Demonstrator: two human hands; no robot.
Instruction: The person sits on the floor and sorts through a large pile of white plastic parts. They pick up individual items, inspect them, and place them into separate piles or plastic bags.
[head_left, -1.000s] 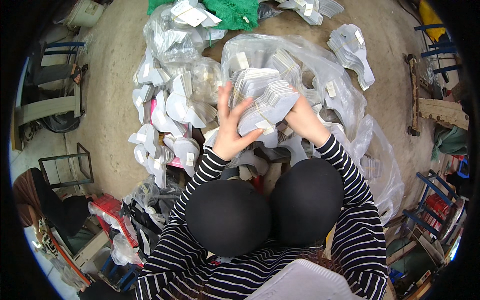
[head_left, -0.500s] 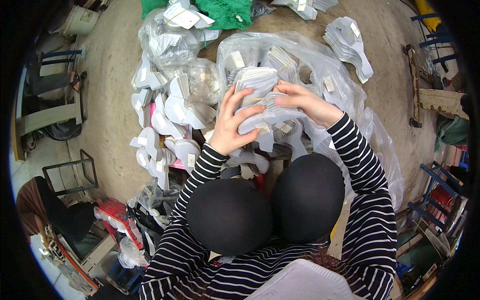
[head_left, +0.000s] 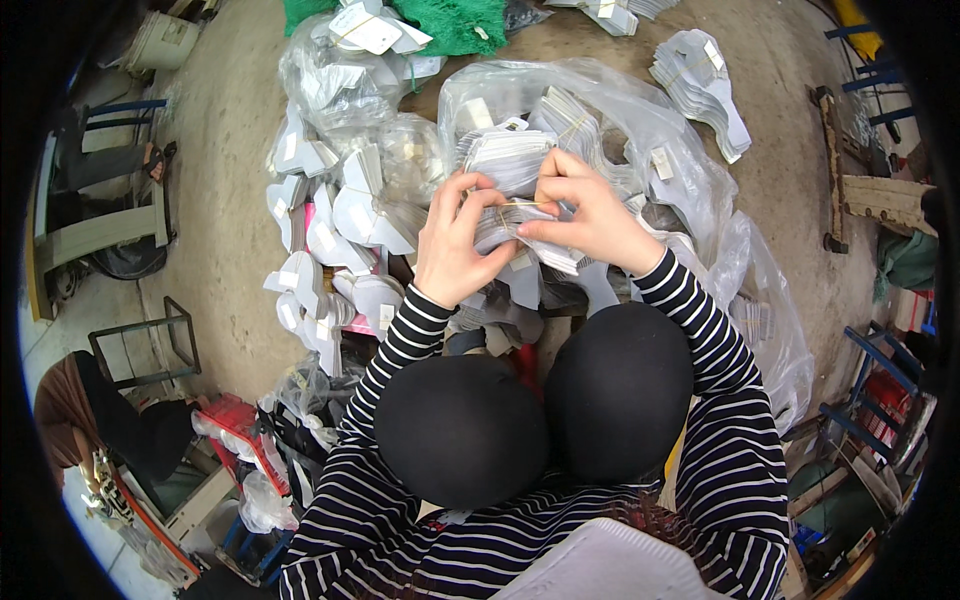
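Note:
Between my hands is a thick bundle of pale grey, curved cut-out pieces [head_left: 508,217], seen edge-on. My left hand [head_left: 453,243] grips its left side, thumb at the near edge and fingers over the top. With bent, pinching fingers, my right hand [head_left: 592,218] holds a thin yellowish rubber band [head_left: 520,204] that stretches across the bundle. Just beyond the hands lies another stack of the same pieces [head_left: 510,160]. Further banded stacks [head_left: 568,118] rest in and around a large clear plastic bag [head_left: 695,175]. Part of the held bundle is hidden by my fingers.
Several labelled bundles [head_left: 370,212] are piled on the left, with a plastic-wrapped pile [head_left: 345,80] and a green sack [head_left: 465,25] farther back. Another bundle [head_left: 700,95] lies at far right. A metal frame [head_left: 145,345] and a seated person [head_left: 120,415] are at left.
My right hand has moved left and nearer, closer to my left hand, and now pulls the rubber band. The bundle has turned and drawn in between both hands.

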